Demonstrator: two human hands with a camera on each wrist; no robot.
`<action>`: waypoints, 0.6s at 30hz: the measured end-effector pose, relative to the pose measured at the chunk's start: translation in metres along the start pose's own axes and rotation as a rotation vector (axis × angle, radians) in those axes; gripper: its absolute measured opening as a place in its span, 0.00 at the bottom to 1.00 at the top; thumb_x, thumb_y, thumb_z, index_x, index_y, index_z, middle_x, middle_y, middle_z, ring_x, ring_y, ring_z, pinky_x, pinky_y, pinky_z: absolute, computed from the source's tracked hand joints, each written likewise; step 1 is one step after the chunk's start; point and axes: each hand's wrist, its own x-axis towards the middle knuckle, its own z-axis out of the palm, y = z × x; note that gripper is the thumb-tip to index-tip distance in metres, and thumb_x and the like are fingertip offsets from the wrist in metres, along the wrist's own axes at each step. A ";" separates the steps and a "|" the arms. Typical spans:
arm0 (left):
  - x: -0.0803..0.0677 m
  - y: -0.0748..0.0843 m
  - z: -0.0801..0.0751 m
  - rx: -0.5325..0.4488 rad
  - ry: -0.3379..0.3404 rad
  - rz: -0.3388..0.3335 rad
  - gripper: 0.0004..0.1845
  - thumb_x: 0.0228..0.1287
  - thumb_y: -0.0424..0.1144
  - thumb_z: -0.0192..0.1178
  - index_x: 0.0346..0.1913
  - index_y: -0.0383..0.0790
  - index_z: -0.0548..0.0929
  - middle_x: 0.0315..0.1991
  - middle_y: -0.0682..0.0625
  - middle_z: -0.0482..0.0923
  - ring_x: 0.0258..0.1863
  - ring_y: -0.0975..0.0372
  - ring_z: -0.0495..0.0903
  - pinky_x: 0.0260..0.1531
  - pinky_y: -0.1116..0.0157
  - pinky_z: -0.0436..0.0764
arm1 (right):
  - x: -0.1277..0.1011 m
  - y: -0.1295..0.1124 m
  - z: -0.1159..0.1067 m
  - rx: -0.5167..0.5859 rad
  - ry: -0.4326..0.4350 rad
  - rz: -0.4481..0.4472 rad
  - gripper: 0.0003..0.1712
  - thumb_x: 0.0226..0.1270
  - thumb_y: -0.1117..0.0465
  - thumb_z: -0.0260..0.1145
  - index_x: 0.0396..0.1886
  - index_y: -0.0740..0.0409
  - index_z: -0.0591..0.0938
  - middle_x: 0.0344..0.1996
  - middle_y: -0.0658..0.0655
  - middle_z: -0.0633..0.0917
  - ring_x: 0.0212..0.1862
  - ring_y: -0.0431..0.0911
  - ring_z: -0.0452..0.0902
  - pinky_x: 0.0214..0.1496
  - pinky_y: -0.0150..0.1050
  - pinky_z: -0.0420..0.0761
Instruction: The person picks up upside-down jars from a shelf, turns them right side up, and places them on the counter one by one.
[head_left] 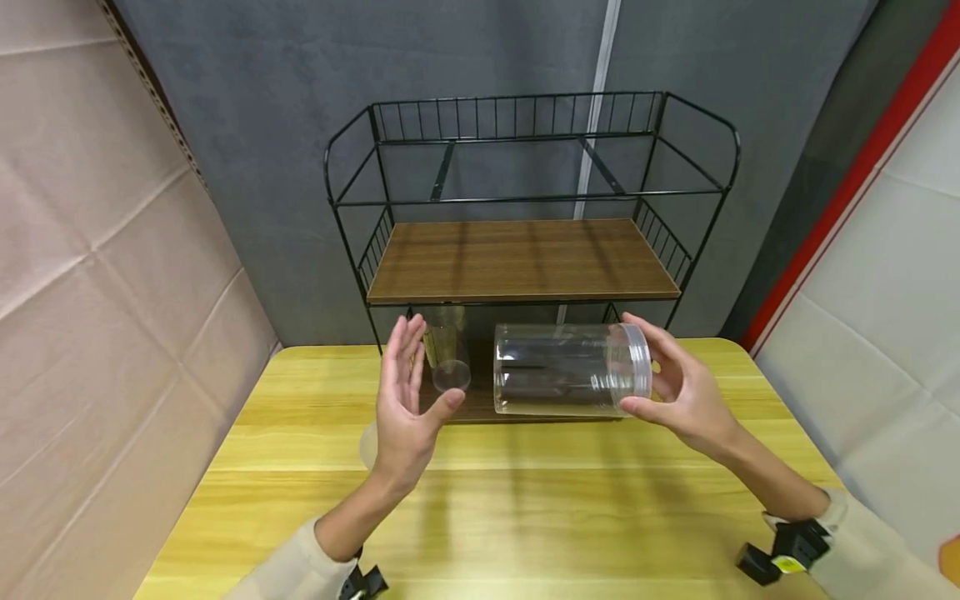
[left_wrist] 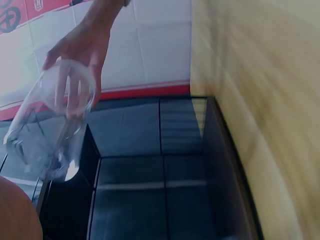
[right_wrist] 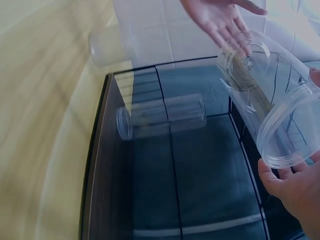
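My right hand (head_left: 693,396) grips a clear plastic jar (head_left: 555,371) by its ridged rim, thumb below and fingers above. The jar lies sideways in the air in front of the rack's lower level, its base pointing left. My left hand (head_left: 405,408) is raised with straight fingers and holds nothing, left of the jar's base. Another clear jar (right_wrist: 162,117) stands on the rack's lower shelf, partly behind the left hand in the head view. A third clear container (right_wrist: 110,45) is on the table, mostly hidden behind the left hand in the head view.
A black wire rack (head_left: 532,200) stands at the back of the wooden table (head_left: 525,517). Its middle level bears a brown board (head_left: 525,258); the top level is a bare frame. A grey curtain (head_left: 285,167) hangs behind, with pale cloth walls (head_left: 97,250) at both sides.
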 end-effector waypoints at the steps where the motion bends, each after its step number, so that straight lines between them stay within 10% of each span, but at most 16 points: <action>1: 0.002 0.002 -0.003 0.017 0.021 0.024 0.61 0.62 0.57 0.76 0.86 0.39 0.48 0.83 0.43 0.55 0.84 0.53 0.53 0.83 0.61 0.51 | 0.000 -0.001 -0.003 -0.028 0.005 0.004 0.55 0.57 0.87 0.69 0.83 0.66 0.60 0.72 0.53 0.72 0.65 0.40 0.78 0.59 0.30 0.85; 8: 0.025 0.015 -0.027 0.090 0.165 0.155 0.59 0.61 0.49 0.79 0.84 0.33 0.52 0.83 0.37 0.55 0.83 0.51 0.54 0.84 0.58 0.50 | 0.000 -0.006 -0.019 -0.225 -0.024 -0.014 0.58 0.51 0.85 0.75 0.83 0.64 0.63 0.72 0.50 0.71 0.71 0.36 0.69 0.68 0.23 0.75; 18: 0.068 0.025 -0.066 0.221 0.145 0.035 0.54 0.64 0.32 0.75 0.85 0.39 0.51 0.83 0.51 0.57 0.84 0.59 0.54 0.83 0.64 0.51 | 0.002 -0.010 -0.036 -0.480 -0.109 -0.092 0.62 0.42 0.77 0.86 0.81 0.59 0.68 0.70 0.57 0.74 0.66 0.33 0.72 0.66 0.24 0.77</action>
